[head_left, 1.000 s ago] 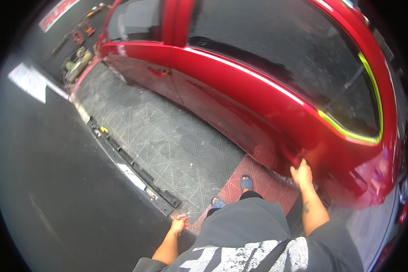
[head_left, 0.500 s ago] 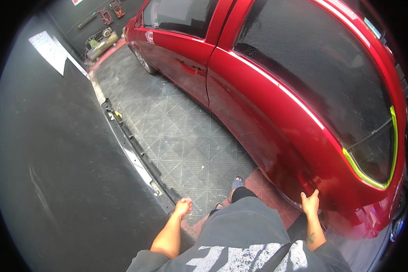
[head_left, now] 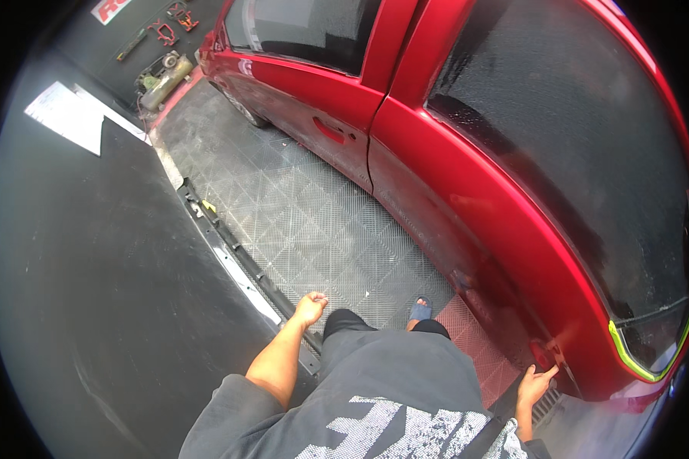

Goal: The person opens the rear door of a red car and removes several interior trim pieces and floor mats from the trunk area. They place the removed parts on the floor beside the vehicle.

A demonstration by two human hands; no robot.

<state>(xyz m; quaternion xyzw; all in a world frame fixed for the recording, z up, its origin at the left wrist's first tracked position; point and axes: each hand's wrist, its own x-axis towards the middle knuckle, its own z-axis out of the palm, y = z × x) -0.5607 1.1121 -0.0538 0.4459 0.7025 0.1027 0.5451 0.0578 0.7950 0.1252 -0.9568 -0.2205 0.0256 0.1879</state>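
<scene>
A red car (head_left: 467, 191) fills the right side, its body dusty and its door handle recess visible. My right hand (head_left: 534, 386) is at the car's lower rear side, thumb and forefinger apart, fingertips at or close to the panel beside a round red patch (head_left: 542, 353). I cannot tell whether they touch it. My left hand (head_left: 311, 308) hangs over the floor near the dark wall, its fingers curled closed. Whatever they may hold is too small to make out. Lime-green tape (head_left: 628, 358) edges the rear side window (head_left: 566, 115).
A long black trim strip (head_left: 245, 264) lies along the foot of the dark wall (head_left: 130, 306). An air compressor (head_left: 164, 83) stands in the far left corner. White sheets (head_left: 69, 115) hang on the wall. Grey and red ribbed tiles (head_left: 344, 237) cover the floor.
My view has shifted and tilted. In the picture my left hand has moved up and my right hand lower, its forefinger now stretched sideways. One foot shows further right; the other is out of sight.
</scene>
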